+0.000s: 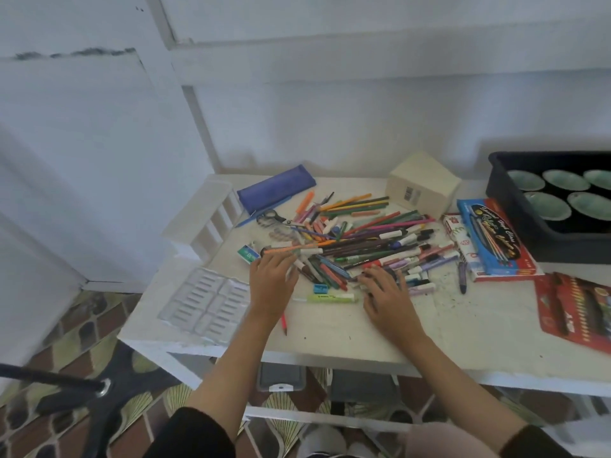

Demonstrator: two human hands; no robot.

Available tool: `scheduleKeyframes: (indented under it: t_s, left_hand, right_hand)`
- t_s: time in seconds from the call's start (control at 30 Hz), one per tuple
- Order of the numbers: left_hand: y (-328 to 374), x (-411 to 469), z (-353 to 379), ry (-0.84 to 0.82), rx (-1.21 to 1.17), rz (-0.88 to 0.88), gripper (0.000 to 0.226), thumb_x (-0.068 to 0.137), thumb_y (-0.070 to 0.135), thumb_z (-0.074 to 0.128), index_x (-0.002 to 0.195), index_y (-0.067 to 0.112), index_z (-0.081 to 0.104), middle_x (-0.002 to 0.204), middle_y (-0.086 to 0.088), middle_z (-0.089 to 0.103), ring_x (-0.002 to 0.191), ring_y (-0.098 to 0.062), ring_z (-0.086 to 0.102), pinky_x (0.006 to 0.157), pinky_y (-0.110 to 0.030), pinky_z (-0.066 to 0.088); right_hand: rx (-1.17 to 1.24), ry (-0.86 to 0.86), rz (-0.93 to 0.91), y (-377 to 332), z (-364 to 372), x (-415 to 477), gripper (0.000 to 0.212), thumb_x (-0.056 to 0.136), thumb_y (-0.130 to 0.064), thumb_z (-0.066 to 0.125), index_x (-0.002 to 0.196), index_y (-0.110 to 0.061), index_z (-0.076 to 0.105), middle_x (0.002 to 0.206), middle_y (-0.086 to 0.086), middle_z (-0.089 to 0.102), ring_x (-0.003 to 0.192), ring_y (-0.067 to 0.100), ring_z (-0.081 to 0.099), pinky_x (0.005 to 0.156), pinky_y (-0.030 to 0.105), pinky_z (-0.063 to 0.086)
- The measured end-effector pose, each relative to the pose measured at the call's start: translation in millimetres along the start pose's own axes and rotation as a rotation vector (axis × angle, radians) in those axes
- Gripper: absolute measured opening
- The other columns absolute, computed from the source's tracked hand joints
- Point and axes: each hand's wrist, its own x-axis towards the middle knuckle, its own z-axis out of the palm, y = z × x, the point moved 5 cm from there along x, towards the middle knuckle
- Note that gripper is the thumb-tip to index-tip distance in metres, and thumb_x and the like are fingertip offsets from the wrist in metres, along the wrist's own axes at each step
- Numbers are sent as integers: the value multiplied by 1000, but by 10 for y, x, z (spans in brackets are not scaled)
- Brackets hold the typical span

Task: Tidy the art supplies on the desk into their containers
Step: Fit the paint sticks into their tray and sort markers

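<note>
A big heap of coloured pencils, markers and crayons (360, 239) lies in the middle of the white desk (330, 338). My left hand (272, 285) lies at the heap's left edge, its fingers curled round a white marker (292, 269). At the heap's near edge my right hand (388, 299) rests with its fingers spread on the markers. A yellow highlighter (332, 298) lies between my hands. Containers around the heap: a blue pencil pouch (276, 188), a clear plastic insert tray (208, 300), a blue-and-red pencil box (496, 241) and a red pencil case (577, 307).
A white slatted rack (205, 216) stands at the desk's left. A beige box (423, 186) sits at the back. A black tray with green paint wells (555, 200) is at the far right. Scissors (271, 217), a blue sharpener (320, 288) and a green eraser box (248, 253) lie loose.
</note>
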Motion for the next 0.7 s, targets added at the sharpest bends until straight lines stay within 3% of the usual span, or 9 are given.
scheduleKeyframes:
  t_s: [0.1,0.17,0.27,0.33,0.43,0.57,0.63,0.7]
  left_hand:
    - [50,68,-196,223,48,91,15,86,16,63,95,7,72,92,-5,72,86,-21,65,75,-30,42]
    - [69,130,-356,355,35,96,19,91,17,61,98,2,70,93,-8,72,86,-21,64,74,-32,46]
    - [145,261,-609,496,-81,97,21,93,14,58,103,-2,67,95,-13,70,90,-21,59,75,-35,49]
    - [238,367,-752,534,-170,93,21,92,10,57,104,-5,66,96,-16,69,92,-21,57,78,-37,50]
    - [412,512,-856,483,-306,100,23,95,7,51,106,-9,64,99,-18,66,94,-21,56,83,-31,49]
    - [656,644,-870,351,-457,121,22,93,3,49,107,-6,63,100,-15,64,96,-19,55,82,-31,49]
    - [751,686,-868,277,-585,76,24,95,9,46,110,0,63,103,-6,64,98,-12,56,83,-26,49]
    - [822,724,-854,196,-712,-12,24,97,12,45,113,6,62,108,4,63,99,-5,57,83,-20,47]
  right_hand:
    - [3,114,-71,-5,-35,-18,32,85,-19,42,107,-14,65,119,5,61,121,22,51,113,51,19]
    - [33,198,-111,7,-69,-35,26,80,-5,59,103,-14,67,117,5,62,122,19,47,113,51,16]
    - [108,286,-99,-31,-188,24,39,70,5,72,103,-14,66,116,6,62,119,19,48,109,54,25]
    - [202,331,-76,-133,-357,177,41,75,2,70,112,-14,62,120,8,59,118,20,49,103,56,37]
    - [400,375,-60,-332,-743,519,45,87,-23,56,130,-15,49,132,9,50,124,22,45,98,53,41]
    - [479,465,-129,-620,-1347,809,62,82,-35,61,136,-11,42,136,11,44,127,22,39,105,48,35]
    - [440,446,-171,-720,-1520,854,53,80,-33,62,128,-12,52,126,8,54,116,21,50,99,46,41]
    - [468,431,-160,-708,-1578,849,34,82,-23,63,114,-14,63,107,3,64,92,17,61,80,43,51]
